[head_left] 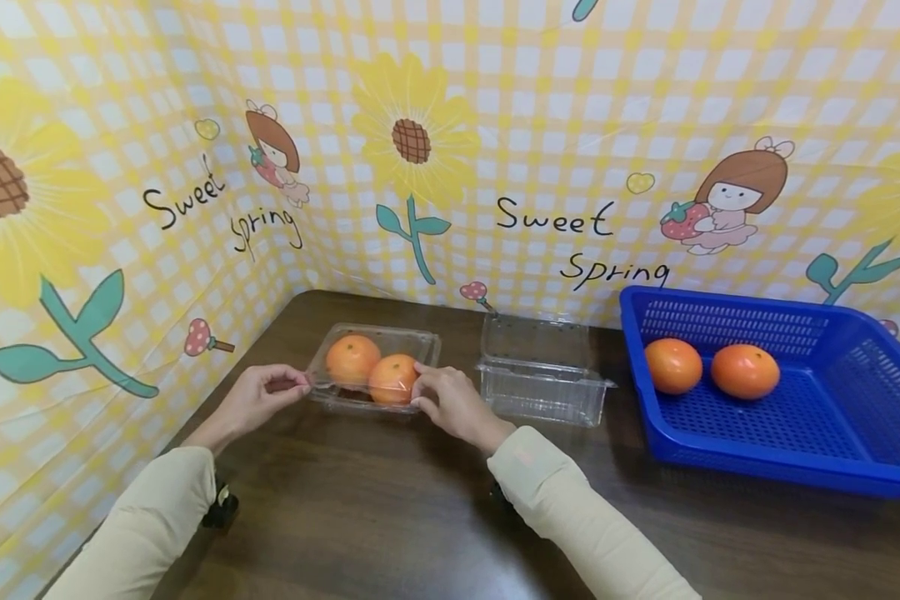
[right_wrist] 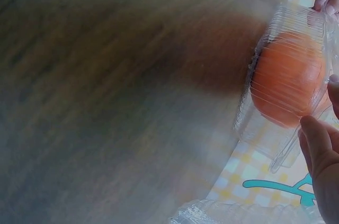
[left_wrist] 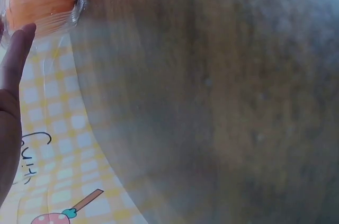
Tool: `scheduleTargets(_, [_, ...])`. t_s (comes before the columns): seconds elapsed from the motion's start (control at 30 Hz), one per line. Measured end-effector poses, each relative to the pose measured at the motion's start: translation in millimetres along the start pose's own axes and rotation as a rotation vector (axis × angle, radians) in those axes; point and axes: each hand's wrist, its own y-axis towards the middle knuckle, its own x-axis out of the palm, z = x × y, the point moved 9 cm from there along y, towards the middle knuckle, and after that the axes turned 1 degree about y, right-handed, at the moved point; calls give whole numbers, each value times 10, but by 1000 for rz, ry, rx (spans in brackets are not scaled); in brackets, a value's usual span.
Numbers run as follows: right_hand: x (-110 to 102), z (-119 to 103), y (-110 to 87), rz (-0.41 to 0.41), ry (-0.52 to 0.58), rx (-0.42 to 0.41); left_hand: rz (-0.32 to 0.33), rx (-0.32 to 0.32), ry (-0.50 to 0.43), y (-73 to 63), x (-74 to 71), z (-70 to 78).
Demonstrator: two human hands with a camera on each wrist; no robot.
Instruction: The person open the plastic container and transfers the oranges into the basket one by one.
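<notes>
Two oranges sit side by side in a clear plastic clamshell box [head_left: 335, 398] on the table, its lid lying over them. My left hand [head_left: 258, 396] pinches the box's left front corner between thumb and fingers. At the right side, my right hand [head_left: 457, 404] grips the rim, with a fingertip on the lid near the right-hand orange [head_left: 390, 379]. From the right wrist view, the thumb and fingers [right_wrist: 317, 142] lie along the rim beside an orange [right_wrist: 286, 83]. The left wrist view catches one left fingertip [left_wrist: 27, 32] against the plastic.
A second clear clamshell box [head_left: 543, 392] stands right of the first, lid raised, nothing inside. Farther right is a blue plastic basket [head_left: 765, 471] holding two oranges [head_left: 746, 372]. A checkered, sunflower-printed cloth [head_left: 532, 108] rises behind and left of the dark wooden table [head_left: 360, 517].
</notes>
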Motion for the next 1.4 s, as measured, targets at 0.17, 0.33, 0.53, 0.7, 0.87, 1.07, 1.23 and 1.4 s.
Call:
scheduleTargets(0.17, [-13,-8,-3,1,4,3,19,-9,8,0,3,-29])
scheduleTargets(0.33, [-13,-16,-2,9,-6,3,19,-5,-44,-9,16,-35])
scheduleTargets(0.53, [-14,-21,7,14,-10,-2,10,-11,-128,-22,33,-17])
scheduleTargets(0.7, [-13,-28,8,-3,-33,-17,-17,-17,-97,-33,48,-14])
scheduleTargets(0.87, [-17,-48,-6,-20,-36,-34,-17,36,111,-34,30,51])
scheduleTargets(1.07, [-43,-67,-32,11,-3,-66,-7,117,225,-46,12,136])
scheduleTargets(1.23, [-42,-65,-34,22,8,-79,15,191,252,-41,-22,189])
scheduleTargets(1.4, [-41,-52,-37,20,6,-76,11,185,221,-35,-13,184])
